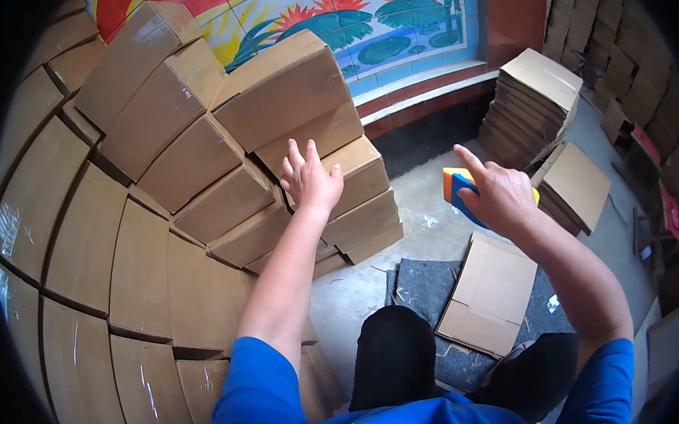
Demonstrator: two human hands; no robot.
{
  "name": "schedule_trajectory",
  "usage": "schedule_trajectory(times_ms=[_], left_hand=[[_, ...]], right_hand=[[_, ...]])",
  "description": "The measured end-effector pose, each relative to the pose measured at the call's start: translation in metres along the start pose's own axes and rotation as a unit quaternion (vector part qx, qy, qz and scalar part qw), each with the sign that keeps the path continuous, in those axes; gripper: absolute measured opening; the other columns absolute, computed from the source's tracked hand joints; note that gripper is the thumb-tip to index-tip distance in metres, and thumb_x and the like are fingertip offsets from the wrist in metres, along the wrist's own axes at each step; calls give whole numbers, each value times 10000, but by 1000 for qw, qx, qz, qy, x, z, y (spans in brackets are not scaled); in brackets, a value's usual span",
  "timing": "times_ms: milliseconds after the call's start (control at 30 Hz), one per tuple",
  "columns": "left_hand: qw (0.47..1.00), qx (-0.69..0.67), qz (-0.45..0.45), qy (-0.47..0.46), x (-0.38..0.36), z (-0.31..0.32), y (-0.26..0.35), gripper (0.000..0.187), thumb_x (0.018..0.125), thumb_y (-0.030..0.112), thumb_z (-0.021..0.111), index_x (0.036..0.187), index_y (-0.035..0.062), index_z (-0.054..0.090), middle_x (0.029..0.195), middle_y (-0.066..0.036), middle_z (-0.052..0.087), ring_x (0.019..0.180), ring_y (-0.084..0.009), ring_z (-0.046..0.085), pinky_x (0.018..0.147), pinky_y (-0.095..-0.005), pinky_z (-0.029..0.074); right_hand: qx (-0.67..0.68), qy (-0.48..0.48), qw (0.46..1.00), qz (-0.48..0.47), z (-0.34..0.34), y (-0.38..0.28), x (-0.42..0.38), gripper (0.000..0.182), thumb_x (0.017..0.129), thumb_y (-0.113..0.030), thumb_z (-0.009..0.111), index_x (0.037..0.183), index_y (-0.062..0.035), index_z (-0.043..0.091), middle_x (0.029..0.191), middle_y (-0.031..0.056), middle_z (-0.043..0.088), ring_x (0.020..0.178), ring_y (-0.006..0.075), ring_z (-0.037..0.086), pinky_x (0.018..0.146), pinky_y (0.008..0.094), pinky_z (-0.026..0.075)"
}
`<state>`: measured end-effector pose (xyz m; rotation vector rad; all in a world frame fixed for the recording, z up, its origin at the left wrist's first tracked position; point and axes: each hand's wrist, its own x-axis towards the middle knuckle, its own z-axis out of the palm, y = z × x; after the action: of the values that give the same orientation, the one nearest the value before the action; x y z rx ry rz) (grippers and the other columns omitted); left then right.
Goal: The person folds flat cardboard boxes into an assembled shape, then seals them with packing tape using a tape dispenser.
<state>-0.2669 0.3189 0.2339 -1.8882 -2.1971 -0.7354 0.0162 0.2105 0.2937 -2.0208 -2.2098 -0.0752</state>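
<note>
My left hand (310,178) reaches forward with its fingers spread and holds nothing. Its fingertips overlap the front of a cardboard box (284,101) on top of the stack. Just right of that hand sits another closed box (355,167). Out over the floor, my right hand (503,197) is closed round an orange-and-blue plastic hand tool (463,197), its index finger stretched out. The palm hides part of the tool, so I cannot tell its exact kind. Below that hand, a flat folded carton (493,285) lies on a dark grey mat (420,281).
Closed boxes (145,263) are stacked like a wall along my left. A tall pile of flattened cartons (534,95) stands by the tiled wall (387,30), with a lower pile (575,186) beside it. More cardboard (630,81) lines the far right.
</note>
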Motion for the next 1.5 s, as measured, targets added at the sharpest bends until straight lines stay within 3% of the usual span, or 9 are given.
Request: schedule_trajectory(times_ms=[67,333,533,633,733,900,1267,1433,1500], left_hand=[[995,-54,60,53,-21,18,-2,643,809,277,710,1397,114,507,1586,-168,253,1421,-378,276,1116,-573,252],[963,-166,189,-99,-107,82,41,523,815,249,721,1303,111,594,1543,-164,342,1409,-363,319,1127,-554,290],[812,-145,363,-434,-144,103,108,506,876,282,699,1315,50,599,1432,-238,498,1300,-355,516,1090,-407,417],[739,-172,236,-607,-183,150,140,506,917,276,676,1346,29,572,1303,-185,627,1203,-265,604,1025,-353,470],[749,-248,111,-605,-257,226,141,484,959,214,616,1393,18,526,1350,-182,598,1237,-250,578,1037,-343,450],[822,-56,-119,-554,-376,315,104,432,931,175,599,1324,1,555,1284,-206,630,1189,-334,612,991,-387,483],[829,31,-123,-544,-425,335,103,558,858,284,656,1345,46,521,1416,-202,483,1318,-360,484,1077,-425,417],[926,22,-94,-365,-406,288,115,611,804,446,733,1280,113,545,1216,-215,613,1193,-364,575,991,-459,472],[920,-31,-81,-383,-387,280,111,562,827,421,747,1235,67,590,1152,-185,660,1088,-307,638,928,-416,504]], right_hand=[[23,-23,999,43,21,36,-36,667,891,-294,678,1488,-178,404,947,171,705,833,284,707,664,396,551],[107,-44,972,203,52,125,-155,567,858,-276,692,1383,-131,533,984,196,720,915,348,703,815,436,554],[176,-6,944,280,46,150,-220,512,877,-301,700,1342,-121,586,882,188,710,831,311,705,767,409,539],[207,18,927,312,52,174,-250,513,877,-319,701,1339,-123,596,826,171,694,785,299,693,755,400,535],[203,13,915,348,53,194,-269,484,876,-329,702,1305,-118,628,869,168,701,817,289,696,767,389,546],[209,6,901,380,58,219,-291,477,874,-291,716,1311,-120,628,940,171,703,853,275,700,797,379,558],[270,2,895,356,69,243,-308,464,872,-237,736,1304,-109,627,997,168,703,878,263,697,793,368,562],[278,-3,896,346,67,243,-313,459,872,-238,735,1298,-106,629,998,169,701,879,273,698,797,370,560],[272,1,900,339,67,242,-313,448,872,-239,732,1288,-105,634,994,165,702,875,280,698,792,372,558]])
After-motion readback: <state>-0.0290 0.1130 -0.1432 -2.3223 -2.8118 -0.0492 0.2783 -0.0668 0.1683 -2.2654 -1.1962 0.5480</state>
